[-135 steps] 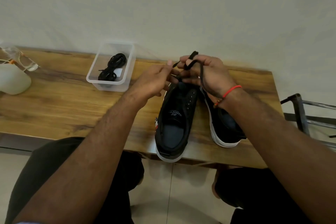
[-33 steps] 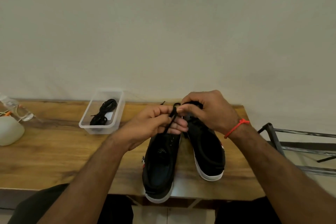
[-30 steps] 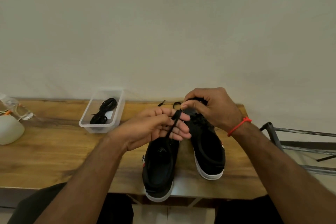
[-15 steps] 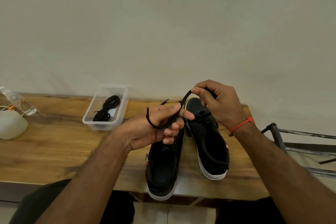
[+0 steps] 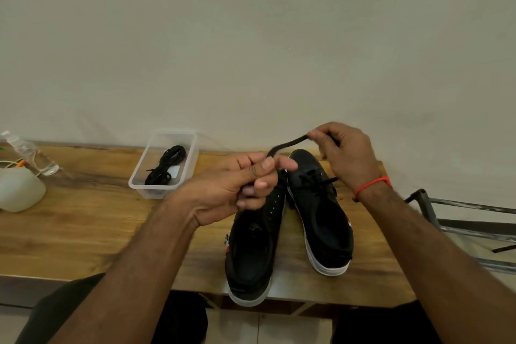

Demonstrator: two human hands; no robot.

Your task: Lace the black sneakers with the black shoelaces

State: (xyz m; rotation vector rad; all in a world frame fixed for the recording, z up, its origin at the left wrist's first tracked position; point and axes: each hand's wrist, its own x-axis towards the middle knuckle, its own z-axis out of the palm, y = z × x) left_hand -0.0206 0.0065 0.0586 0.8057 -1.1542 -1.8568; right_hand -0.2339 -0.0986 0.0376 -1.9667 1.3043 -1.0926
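Both hands grasp one lace [image 5: 284,145], stretched between the left hand [image 5: 237,187] and right hand [image 5: 343,153] above the sneakers [image 5: 321,220] at the surface's [image 5: 83,232] near edge. The left sneaker's heel overhangs that edge; a hard tug could tip it off.

Black canvas sneakers [image 5: 290,232] with white soles; black cord shoelace [image 5: 284,145]; brown streaked wooden worktop [image 5: 83,226]; red thread wristband [image 5: 372,186].

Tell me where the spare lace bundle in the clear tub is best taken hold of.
Probably pinch the spare lace at its narrow middle, where the coils bunch together, coming straight down from above: the tub has an open top and its walls block any sideways approach.
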